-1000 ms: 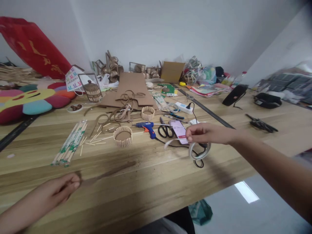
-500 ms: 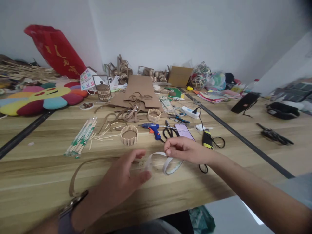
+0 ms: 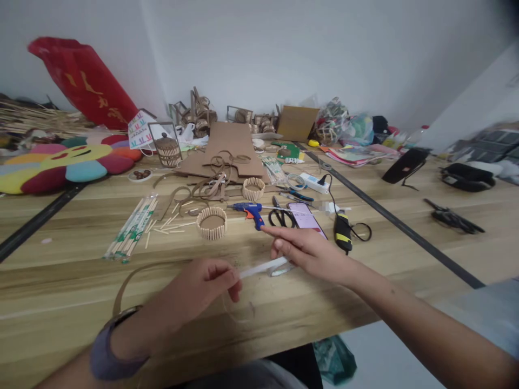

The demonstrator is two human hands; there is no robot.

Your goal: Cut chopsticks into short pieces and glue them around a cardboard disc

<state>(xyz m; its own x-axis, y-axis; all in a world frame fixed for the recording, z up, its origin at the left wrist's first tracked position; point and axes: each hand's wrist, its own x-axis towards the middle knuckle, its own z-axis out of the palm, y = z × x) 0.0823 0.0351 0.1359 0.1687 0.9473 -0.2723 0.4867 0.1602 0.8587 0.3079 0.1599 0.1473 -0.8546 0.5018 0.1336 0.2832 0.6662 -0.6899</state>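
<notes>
A narrow white strip of tape (image 3: 259,268) is stretched between my hands. My left hand (image 3: 211,283) pinches its left end between thumb and fingers. A thin, pale, curling strip (image 3: 237,319) shows just below that hand. My right hand (image 3: 310,254) is closed on the other end, its index finger pointing left. Under the right fingers the tape runs into a small roll (image 3: 279,270), partly hidden by the hand. Beyond the right fingertip lies a blue glue gun (image 3: 253,212). A ring of short sticks (image 3: 212,224) stands farther left.
A brown strip (image 3: 130,278) curves behind my left wrist. Packed sticks (image 3: 132,229) and loose sticks lie left. Black scissors (image 3: 280,215), a phone (image 3: 306,217) and a yellow-black tool (image 3: 343,232) lie beyond my right hand. Cardboard (image 3: 231,146) is at the back.
My left hand has closed on the tape's end; it was open beside it before. The strip, curved earlier, is now straight. My right index finger has stretched out to the left.
</notes>
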